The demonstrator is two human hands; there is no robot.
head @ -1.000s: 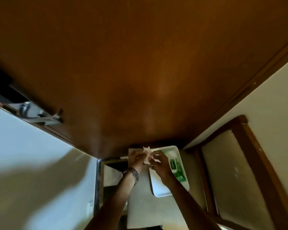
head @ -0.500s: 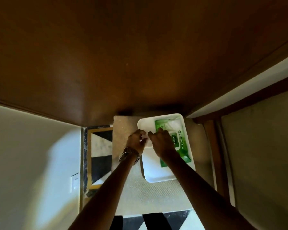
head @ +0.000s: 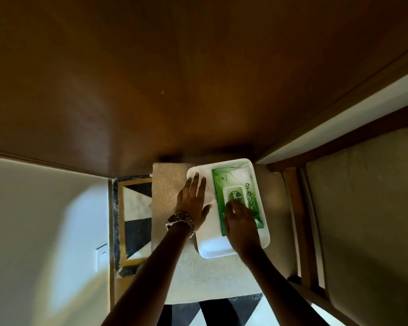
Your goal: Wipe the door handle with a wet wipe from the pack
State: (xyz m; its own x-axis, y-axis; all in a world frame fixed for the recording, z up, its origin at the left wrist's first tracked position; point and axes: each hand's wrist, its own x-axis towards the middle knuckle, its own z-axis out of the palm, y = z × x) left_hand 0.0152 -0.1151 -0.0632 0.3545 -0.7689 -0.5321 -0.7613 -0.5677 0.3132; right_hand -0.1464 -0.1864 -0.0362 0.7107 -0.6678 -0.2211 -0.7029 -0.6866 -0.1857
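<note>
A green wet-wipe pack lies in a white tray on a cushioned stool. A white wipe lies in the tray, left of the pack. My left hand, with a watch on the wrist, rests flat on this wipe with its fingers stretched out. My right hand sits on the near end of the pack, fingertips on its oval lid. The brown door fills the top of the view. The door handle is out of view.
The stool's beige cushion stands against the door. A wooden chair with a pale seat is on the right, a pale wall on the left. Black and white patterned floor shows beside the stool.
The view has tilted down and the door handle has left the frame. My hands, together on the wipe before, have parted: the left lies flat on the wipe, the right went onto the pack.
</note>
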